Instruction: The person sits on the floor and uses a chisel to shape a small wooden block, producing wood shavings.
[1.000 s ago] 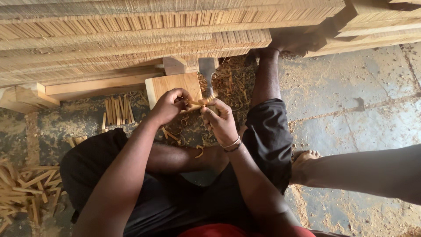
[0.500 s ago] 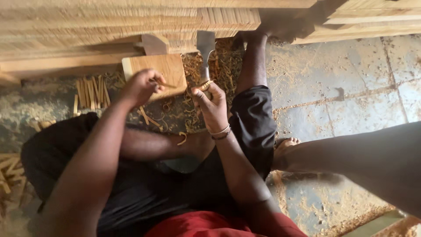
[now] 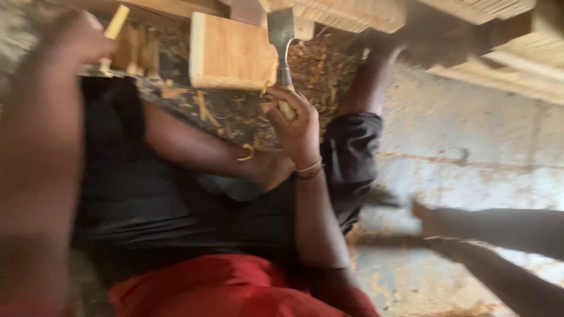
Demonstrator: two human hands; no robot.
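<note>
I see my right hand [image 3: 296, 126] clenched around the chisel [image 3: 282, 44] beside the wooden block [image 3: 232, 53]; the blurred left hand [image 3: 70, 41] seemingly pinches a stick [image 3: 116, 22]. Steady the blade first.

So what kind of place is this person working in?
Probably a small woodworking shop, worked at floor level. The right hand holds a chisel against a wooden block, shavings litter the floor, and stacked thin wooden strips lie above.

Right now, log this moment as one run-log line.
right hand: grips flat metal chisel | left hand: raised, blurred, holds pale wooden stick | square pale wooden block: beside chisel
</note>
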